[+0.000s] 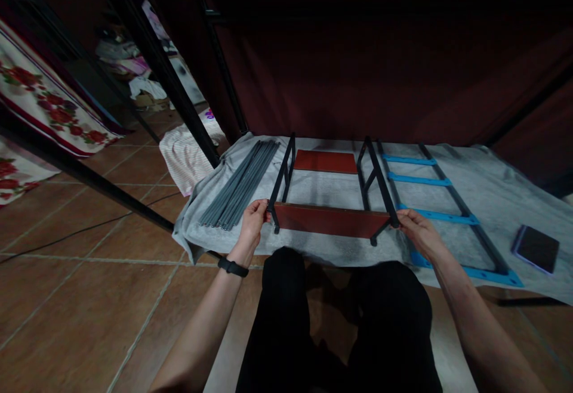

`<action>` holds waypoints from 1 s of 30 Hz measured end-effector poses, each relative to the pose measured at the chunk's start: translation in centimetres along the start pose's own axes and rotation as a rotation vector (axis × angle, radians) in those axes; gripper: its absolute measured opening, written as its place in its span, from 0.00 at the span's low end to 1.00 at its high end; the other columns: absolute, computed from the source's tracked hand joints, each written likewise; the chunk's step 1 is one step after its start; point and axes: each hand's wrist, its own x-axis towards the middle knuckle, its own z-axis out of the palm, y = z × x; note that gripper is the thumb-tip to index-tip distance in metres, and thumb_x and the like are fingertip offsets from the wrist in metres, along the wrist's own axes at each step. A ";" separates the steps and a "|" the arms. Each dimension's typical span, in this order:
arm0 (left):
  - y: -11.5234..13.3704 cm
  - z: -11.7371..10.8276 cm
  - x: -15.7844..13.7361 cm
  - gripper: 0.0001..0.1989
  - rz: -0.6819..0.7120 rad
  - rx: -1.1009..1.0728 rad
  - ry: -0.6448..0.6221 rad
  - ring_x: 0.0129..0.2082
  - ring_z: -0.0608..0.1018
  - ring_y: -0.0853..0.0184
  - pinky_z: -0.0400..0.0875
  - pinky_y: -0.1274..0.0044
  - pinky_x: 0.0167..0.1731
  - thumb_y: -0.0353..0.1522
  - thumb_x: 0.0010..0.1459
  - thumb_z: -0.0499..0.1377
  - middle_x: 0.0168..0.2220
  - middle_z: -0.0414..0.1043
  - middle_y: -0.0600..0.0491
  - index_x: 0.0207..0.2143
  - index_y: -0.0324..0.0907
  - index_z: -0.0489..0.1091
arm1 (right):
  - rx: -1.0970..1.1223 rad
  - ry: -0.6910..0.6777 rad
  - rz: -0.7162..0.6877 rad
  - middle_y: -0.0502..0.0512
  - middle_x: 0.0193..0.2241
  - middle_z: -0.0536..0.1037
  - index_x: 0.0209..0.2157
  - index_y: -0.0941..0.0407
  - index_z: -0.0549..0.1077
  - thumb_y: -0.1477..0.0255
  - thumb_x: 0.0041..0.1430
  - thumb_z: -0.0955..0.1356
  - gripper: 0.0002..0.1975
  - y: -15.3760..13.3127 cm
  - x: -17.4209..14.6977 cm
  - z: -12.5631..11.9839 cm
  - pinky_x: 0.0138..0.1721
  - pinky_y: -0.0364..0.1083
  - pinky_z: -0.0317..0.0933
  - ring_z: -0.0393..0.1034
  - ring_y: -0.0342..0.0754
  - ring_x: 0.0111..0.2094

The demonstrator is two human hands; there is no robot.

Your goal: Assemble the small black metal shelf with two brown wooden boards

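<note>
Left hand (255, 217) and right hand (415, 229) are each closing a grip on the rack (331, 220)'s near corners; it's sitting by the grey sheet (510, 193)'s near edge. Looking light, stiff; side bars (382, 183) are offering the surest hold.

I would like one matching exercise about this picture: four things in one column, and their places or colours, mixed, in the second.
1. Rods
2. Phone
3. Wristband
4. Front board of the black frame

A. Reddish-brown, between left hand and right hand
B. Worn on the left arm
C. Farther right than the blue crossbars
D. Grey, lying side by side

Pairs: 1-D; 2-C; 3-B; 4-A
</note>
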 end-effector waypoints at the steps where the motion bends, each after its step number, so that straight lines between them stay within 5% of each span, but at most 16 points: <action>1: 0.0 0.1 0.0 0.22 0.000 0.002 0.000 0.17 0.67 0.76 0.60 0.83 0.17 0.47 0.42 0.69 0.21 0.67 0.58 0.29 0.38 0.71 | -0.052 0.000 -0.027 0.51 0.27 0.73 0.33 0.51 0.71 0.52 0.52 0.70 0.17 0.3 0.0 -0.1 0.34 0.47 0.64 0.69 0.47 0.29; 7: 0.1 0.4 -0.2 0.22 0.005 0.034 0.016 0.16 0.66 0.76 0.60 0.82 0.17 0.48 0.44 0.68 0.19 0.65 0.58 0.27 0.38 0.71 | -0.482 0.119 -0.185 0.50 0.26 0.72 0.32 0.50 0.66 0.48 0.62 0.59 0.21 0.9 -0.2 0.6 0.37 0.49 0.60 0.67 0.50 0.30; 13: 0.1 0.3 -0.1 0.22 -0.012 0.051 0.020 0.16 0.66 0.76 0.61 0.82 0.17 0.47 0.43 0.69 0.20 0.65 0.58 0.27 0.38 0.70 | -0.570 0.167 -0.235 0.50 0.25 0.67 0.30 0.51 0.63 0.47 0.64 0.54 0.23 0.9 -0.1 1.2 0.34 0.49 0.57 0.64 0.49 0.29; 21: -0.1 0.3 0.2 0.21 -0.018 0.051 0.015 0.16 0.66 0.76 0.60 0.82 0.17 0.45 0.43 0.68 0.21 0.65 0.59 0.28 0.38 0.69 | -0.195 0.189 -0.105 0.48 0.22 0.66 0.27 0.52 0.63 0.47 0.60 0.61 0.22 1.2 0.6 2.3 0.30 0.47 0.59 0.63 0.47 0.25; 25: -0.1 0.2 0.3 0.20 -0.036 0.069 0.003 0.16 0.66 0.76 0.61 0.82 0.18 0.45 0.43 0.67 0.20 0.66 0.59 0.28 0.38 0.69 | 0.036 0.078 -0.055 0.47 0.22 0.66 0.25 0.52 0.63 0.50 0.56 0.66 0.20 0.9 0.5 2.1 0.29 0.45 0.58 0.61 0.45 0.25; 30: 0.0 0.5 0.3 0.17 -0.027 0.066 0.030 0.16 0.66 0.76 0.61 0.82 0.18 0.42 0.44 0.66 0.20 0.65 0.60 0.28 0.38 0.68 | 0.052 -0.057 -0.080 0.47 0.24 0.66 0.27 0.52 0.65 0.53 0.57 0.67 0.18 1.0 0.7 0.8 0.33 0.44 0.59 0.61 0.44 0.27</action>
